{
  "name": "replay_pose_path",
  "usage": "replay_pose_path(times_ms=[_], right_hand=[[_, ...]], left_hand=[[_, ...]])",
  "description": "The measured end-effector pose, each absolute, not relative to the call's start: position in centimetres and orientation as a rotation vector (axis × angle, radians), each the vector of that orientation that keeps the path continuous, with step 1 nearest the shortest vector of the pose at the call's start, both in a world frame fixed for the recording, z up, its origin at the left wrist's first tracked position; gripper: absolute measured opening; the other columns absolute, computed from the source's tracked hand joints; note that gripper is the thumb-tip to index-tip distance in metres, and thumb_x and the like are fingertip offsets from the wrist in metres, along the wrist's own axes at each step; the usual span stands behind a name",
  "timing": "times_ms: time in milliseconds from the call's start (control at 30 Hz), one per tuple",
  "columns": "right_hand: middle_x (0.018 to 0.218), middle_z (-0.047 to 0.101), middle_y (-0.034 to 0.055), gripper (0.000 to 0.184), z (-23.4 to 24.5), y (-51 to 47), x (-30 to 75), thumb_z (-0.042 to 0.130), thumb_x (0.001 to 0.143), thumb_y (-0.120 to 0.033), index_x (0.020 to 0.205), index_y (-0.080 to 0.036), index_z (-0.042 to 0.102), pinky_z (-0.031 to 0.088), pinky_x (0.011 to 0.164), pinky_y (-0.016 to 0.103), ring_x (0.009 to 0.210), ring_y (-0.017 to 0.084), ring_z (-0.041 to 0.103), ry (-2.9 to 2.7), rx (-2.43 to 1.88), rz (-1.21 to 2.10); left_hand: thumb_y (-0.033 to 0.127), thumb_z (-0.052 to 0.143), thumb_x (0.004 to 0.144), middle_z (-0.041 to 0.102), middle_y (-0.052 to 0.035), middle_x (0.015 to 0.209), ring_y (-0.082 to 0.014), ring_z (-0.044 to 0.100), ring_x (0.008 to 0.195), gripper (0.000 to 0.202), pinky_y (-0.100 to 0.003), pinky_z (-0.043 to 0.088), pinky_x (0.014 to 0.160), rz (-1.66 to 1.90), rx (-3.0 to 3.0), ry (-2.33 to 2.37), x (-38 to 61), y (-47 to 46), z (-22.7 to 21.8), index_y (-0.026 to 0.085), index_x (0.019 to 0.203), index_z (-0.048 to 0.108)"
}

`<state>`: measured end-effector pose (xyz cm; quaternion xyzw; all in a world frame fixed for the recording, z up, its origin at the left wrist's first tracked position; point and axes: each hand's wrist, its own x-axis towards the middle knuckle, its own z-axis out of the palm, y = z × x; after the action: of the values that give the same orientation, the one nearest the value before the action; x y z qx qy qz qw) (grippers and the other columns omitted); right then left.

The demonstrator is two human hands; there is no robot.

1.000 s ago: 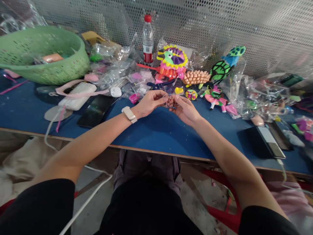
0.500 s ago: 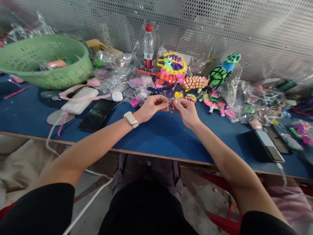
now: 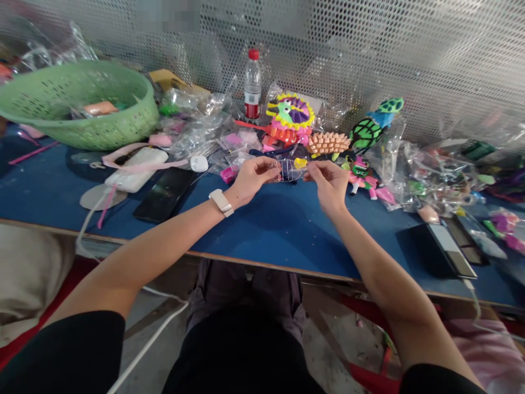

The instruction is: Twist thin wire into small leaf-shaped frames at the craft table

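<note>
Both my hands are raised over the middle of the blue table (image 3: 270, 230). My left hand (image 3: 252, 178), with a white watch on its wrist, pinches the left end of a small clear plastic bag (image 3: 290, 170). My right hand (image 3: 330, 183) pinches the bag's right end, so it is stretched between them. Something dark and a bit of yellow show through or behind the bag. Just beyond my hands lie colourful clay figures (image 3: 291, 115), a spiky orange piece (image 3: 328, 143) and a green turtle-like figure (image 3: 371, 128).
A green perforated basket (image 3: 77, 104) stands at the far left. A water bottle (image 3: 252, 85) stands by the mesh wall. A black phone (image 3: 164, 192) and a white power bank (image 3: 135, 169) lie left; a dark device (image 3: 445, 249) and heaps of clear bags (image 3: 435, 164) lie right.
My hands have drawn apart, the right one moving right, and the clear bag is now stretched wider between them. The camera has tilted slightly downward.
</note>
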<state>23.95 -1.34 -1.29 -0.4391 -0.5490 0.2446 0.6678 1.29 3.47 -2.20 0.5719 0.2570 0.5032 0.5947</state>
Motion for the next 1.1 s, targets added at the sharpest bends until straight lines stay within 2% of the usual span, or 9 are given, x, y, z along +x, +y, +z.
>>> replay_pose_path(times_ms=[267,533,700,867,1000,1100], right_hand=[[0.079,0.082,-0.0014,0.027,-1.0,-1.5,24.4,0.099,0.082,-0.056,0.081,-0.031,0.087,0.071,0.073,0.042,0.073,0.02,0.078,-1.208,-0.942,0.683],[0.082,0.082,0.0008,0.031,-1.0,-1.0,25.1,0.099,0.08,-0.057,0.078,-0.031,0.083,0.073,0.077,0.046,0.076,0.022,0.078,-1.195,-0.98,0.895],[0.077,0.08,-0.0009,0.034,-1.0,-1.4,24.6,0.1,0.08,-0.062,0.077,-0.032,0.084,0.071,0.074,0.044,0.071,0.021,0.075,-1.222,-0.992,0.781],[0.078,0.081,-0.0011,0.03,-0.6,-2.1,24.1,0.098,0.084,-0.061,0.08,-0.033,0.088,0.067,0.071,0.041,0.071,0.021,0.076,-1.315,-1.014,0.589],[0.082,0.082,-0.0009,0.029,-0.7,-2.2,24.0,0.097,0.087,-0.061,0.085,-0.033,0.09,0.068,0.07,0.041,0.071,0.02,0.077,-1.31,-0.981,0.59],[0.082,0.081,-0.0008,0.03,-0.8,-2.1,24.1,0.095,0.088,-0.061,0.087,-0.032,0.089,0.069,0.072,0.042,0.071,0.02,0.077,-1.309,-0.986,0.567]], left_hand=[[0.055,0.109,0.076,0.085,-0.006,0.109,-0.0183,0.08,0.092,0.051,-0.038,0.072,0.089,1.175,1.322,0.585,1.2,3.6,-2.3,0.02,0.104,0.085],[0.06,0.11,0.074,0.081,-0.0033,0.091,-0.0159,0.077,0.083,0.054,-0.034,0.069,0.085,1.099,1.341,0.537,1.1,3.3,-1.6,0.019,0.095,0.083],[0.064,0.11,0.074,0.083,-0.0049,0.094,-0.0169,0.078,0.085,0.057,-0.036,0.07,0.087,1.114,1.375,0.562,1.2,3.2,-1.7,0.019,0.097,0.083],[0.067,0.108,0.074,0.085,-0.0072,0.101,-0.0199,0.081,0.089,0.061,-0.04,0.072,0.088,1.181,1.401,0.597,1.5,3.1,-1.9,0.019,0.105,0.087],[0.069,0.109,0.074,0.086,-0.0075,0.103,-0.0199,0.081,0.086,0.064,-0.041,0.073,0.086,1.223,1.406,0.6,1.5,3.2,-1.9,0.019,0.107,0.087],[0.065,0.107,0.078,0.086,-0.0082,0.102,-0.0194,0.08,0.084,0.059,-0.04,0.072,0.084,1.232,1.421,0.62,1.3,3.2,-1.8,0.018,0.108,0.087]])
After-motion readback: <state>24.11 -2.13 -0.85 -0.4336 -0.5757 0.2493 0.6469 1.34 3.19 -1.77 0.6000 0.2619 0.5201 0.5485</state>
